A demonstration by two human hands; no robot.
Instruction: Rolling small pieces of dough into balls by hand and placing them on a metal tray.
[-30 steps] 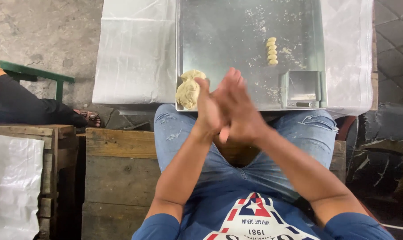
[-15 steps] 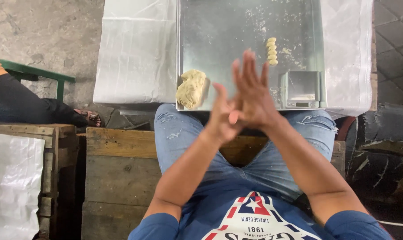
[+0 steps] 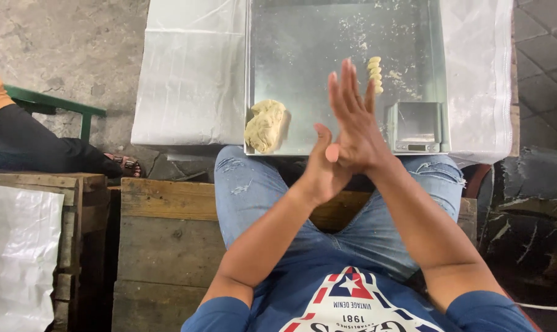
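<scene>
Down on the concrete floor (image 3: 57,43) in front of the seated person's knees sits a white woven plastic sheet (image 3: 189,80), and on top of that a big shallow metal tray (image 3: 303,55) dusted with flour, which is basically the worktop. Nearer the camera there's a rough wooden crate or pallet (image 3: 168,233) under the person's jeans, and another person's dark trouser leg and sandalled foot (image 3: 122,163) pokes in from the left next to a green metal frame (image 3: 51,104). Inside the tray, the big lump of pale yellow dough (image 3: 265,126) lies at the near left corner, touching the front wall, well apart from the hands. A small silver digital scale (image 3: 415,126) sits at the near right corner. Just beyond it is a short row of little rolled dough pieces (image 3: 374,74), lined up one behind the other. Both hands hover above the tray's near edge, palms pressed together: the right hand (image 3: 355,123) is flat with fingers stretched out and pointing away, the left hand (image 3: 321,166) is pressed against its heel, a bit lower. A small pinkish-pale bit (image 3: 332,152) shows between the palms, could be a dough piece, can't really tell for sure.
</scene>
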